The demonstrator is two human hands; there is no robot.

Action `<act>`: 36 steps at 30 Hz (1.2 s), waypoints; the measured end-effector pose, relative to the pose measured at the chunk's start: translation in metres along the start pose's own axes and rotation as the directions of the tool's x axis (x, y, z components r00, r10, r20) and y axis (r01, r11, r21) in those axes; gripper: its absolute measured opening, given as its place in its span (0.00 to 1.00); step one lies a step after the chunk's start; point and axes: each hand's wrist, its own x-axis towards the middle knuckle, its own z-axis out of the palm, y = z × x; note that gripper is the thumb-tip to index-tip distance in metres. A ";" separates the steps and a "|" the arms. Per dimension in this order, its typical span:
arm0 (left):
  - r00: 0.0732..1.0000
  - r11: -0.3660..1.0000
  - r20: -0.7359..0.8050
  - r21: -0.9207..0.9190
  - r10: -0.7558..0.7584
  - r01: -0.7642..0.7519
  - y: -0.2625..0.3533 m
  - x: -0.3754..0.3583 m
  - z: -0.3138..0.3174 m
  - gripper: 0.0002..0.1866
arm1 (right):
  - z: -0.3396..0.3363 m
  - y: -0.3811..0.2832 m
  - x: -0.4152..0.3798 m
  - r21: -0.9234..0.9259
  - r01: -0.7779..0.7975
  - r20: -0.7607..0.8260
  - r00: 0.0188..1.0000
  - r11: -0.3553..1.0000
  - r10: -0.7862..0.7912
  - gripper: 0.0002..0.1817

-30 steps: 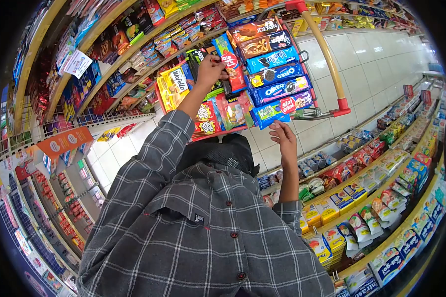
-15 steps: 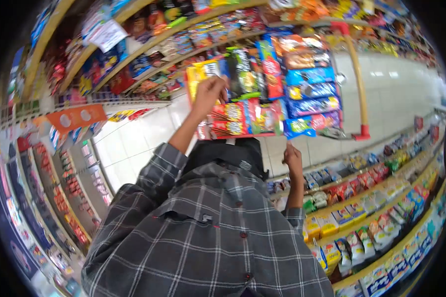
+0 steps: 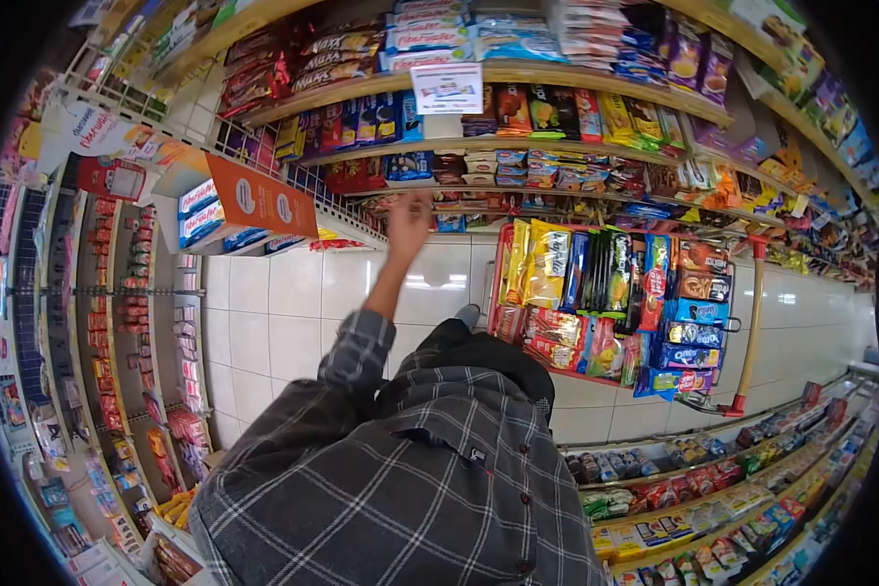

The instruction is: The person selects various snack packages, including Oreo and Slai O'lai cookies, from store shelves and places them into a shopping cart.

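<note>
My left hand (image 3: 410, 220) reaches forward toward the lower snack shelves. Its fingers look loosely apart and hold nothing visible. Just beyond it, small packs (image 3: 459, 203) line a low shelf, with dark blue packs (image 3: 408, 166) on the shelf above. My right hand is out of view. To the right of my body stands a red-rimmed shopping basket (image 3: 494, 278) packed with snacks. Inside are yellow packs (image 3: 547, 264), dark green packs (image 3: 606, 271), red packs (image 3: 557, 337) and blue biscuit packs (image 3: 695, 334). Its long handle (image 3: 752, 327) has red ends.
An orange display box (image 3: 259, 200) hangs on a white wire rack (image 3: 347, 217) at left. A white price sign (image 3: 446, 90) hangs from the upper shelf edge. More stocked shelves (image 3: 693, 498) run along the lower right. Pale tiles (image 3: 283, 322) cover the floor.
My left hand has left the packs in the basket and now reaches toward the shelves. My right hand has gone out of view. The view has turned left, placing the basket farther right.
</note>
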 end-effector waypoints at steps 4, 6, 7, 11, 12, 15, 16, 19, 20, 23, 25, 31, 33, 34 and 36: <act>0.925 0.960 -0.345 0.274 0.158 -0.061 -0.094 0.096 -0.061 0.10 | 0.037 -0.009 -0.020 0.172 -0.019 -0.077 0.996 0.985 0.032 0.21; 0.922 0.885 -0.369 0.461 0.120 0.069 -0.118 0.137 -0.091 0.17 | 0.055 -0.011 -0.025 0.219 0.004 -0.103 0.995 0.976 0.019 0.21; 0.935 0.861 -0.352 0.489 0.050 0.138 -0.133 0.145 -0.098 0.19 | 0.064 -0.012 -0.028 0.239 0.017 -0.118 0.993 0.971 0.011 0.21; 0.945 0.722 -0.306 0.628 -0.116 0.292 -0.140 0.195 -0.109 0.27 | 0.090 -0.037 -0.030 0.155 0.093 -0.142 0.987 0.984 -0.071 0.20; 0.947 0.668 -0.277 0.676 -0.160 0.310 -0.139 0.197 -0.113 0.29 | 0.095 -0.035 -0.028 0.145 0.095 -0.143 0.987 0.985 -0.074 0.20; 0.940 0.591 -0.237 0.731 -0.247 0.340 -0.132 0.203 -0.117 0.30 | 0.101 -0.025 -0.021 0.110 0.100 -0.138 0.987 0.989 -0.084 0.20; 0.917 0.654 -0.168 0.655 -0.362 0.378 -0.122 0.204 -0.125 0.29 | 0.103 -0.023 -0.020 0.101 0.101 -0.139 0.986 0.990 -0.087 0.20; 0.903 0.697 -0.182 0.582 -0.390 0.419 -0.120 0.208 -0.125 0.27 | 0.107 -0.012 -0.016 0.069 0.104 -0.136 0.986 0.992 -0.094 0.19; 0.863 0.731 -0.190 0.465 -0.469 0.500 -0.105 0.203 -0.124 0.24 | 0.108 -0.008 -0.013 0.056 0.107 -0.133 0.986 0.993 -0.099 0.19; 0.929 0.930 -0.051 0.018 -0.366 0.367 -0.119 0.188 -0.115 0.23 | 0.103 0.016 0.010 -0.020 0.138 -0.113 0.984 0.990 -0.139 0.19; 0.930 0.907 -0.127 -0.300 -0.344 0.295 -0.109 0.165 -0.100 0.15 | 0.095 0.036 0.035 -0.077 0.189 -0.088 0.977 0.979 -0.196 0.19; 0.739 0.194 0.339 -0.825 -0.582 0.531 -0.003 0.038 -0.078 0.21 | 0.105 -0.118 -0.045 -0.375 0.422 0.110 0.905 0.826 -0.412 0.19; 0.589 -0.044 0.678 -0.671 -0.440 0.740 0.015 -0.001 -0.075 0.21 | 0.124 -0.192 -0.075 -0.373 0.347 0.078 0.936 0.861 -0.343 0.20; 0.501 -0.156 0.799 -0.570 -0.331 0.806 0.020 -0.016 -0.071 0.22 | 0.132 -0.216 -0.077 -0.318 0.413 0.092 0.909 0.854 -0.406 0.19; 0.497 -0.034 0.828 -0.522 -0.262 0.852 0.046 -0.028 -0.065 0.25 | 0.157 -0.274 -0.099 -0.192 0.521 0.122 0.854 0.832 -0.506 0.19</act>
